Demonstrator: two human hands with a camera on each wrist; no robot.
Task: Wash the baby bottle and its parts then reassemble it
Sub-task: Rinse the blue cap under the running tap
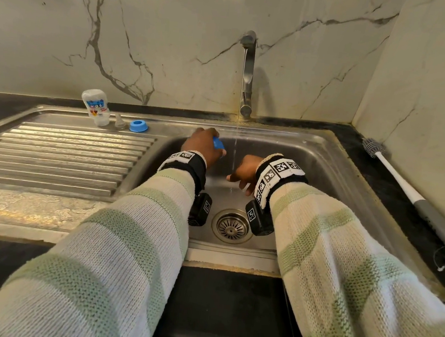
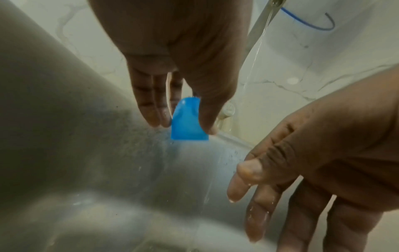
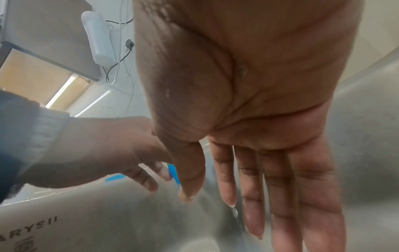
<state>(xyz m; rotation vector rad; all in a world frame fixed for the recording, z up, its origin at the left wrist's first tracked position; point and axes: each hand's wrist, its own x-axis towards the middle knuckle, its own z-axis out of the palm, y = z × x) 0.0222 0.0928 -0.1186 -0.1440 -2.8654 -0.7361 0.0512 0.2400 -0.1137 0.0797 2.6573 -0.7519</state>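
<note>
Water [image 1: 235, 148] is seen falling in a thin stream from the tap [image 1: 248, 70] into the sink [image 1: 311, 160]. Just left of that stream, a blue cap [image 2: 189, 119] is pinched by the left hand [image 1: 201, 146] between the thumb and the fingertips [image 2: 154, 117], with its wide open end turned downward, above the sink bowl. The cap is held beside the stream and is not seen to touch it. The right hand [image 1: 245, 172] is held just right of the stream, over the sink floor, with its fingers [image 3: 278, 179] straight and slightly spread and nothing gripped in it; drops of water are seen on its fingers and palm. The drain [image 1: 232, 226] lies in the sink floor, nearer the person than both hands.

On the ribbed drainboard [image 1: 54, 157] to the left of the sink, three parts are set in a row along its far edge: the clear bottle [image 1: 96, 107], stood upside down and farthest from the sink, then the clear teat [image 1: 119, 121], then the blue ring [image 1: 139, 126], nearest the sink. The three are set close together; whether they touch cannot be told. On the dark counter [image 1: 393, 190] to the right of the sink, a bottle brush [image 1: 404, 186] is laid, with its bristle head toward the wall. Both forearms are covered by knitted sleeves [image 1: 127, 240] with pale green stripes, and black bands bearing printed markers are worn at the wrists.
</note>
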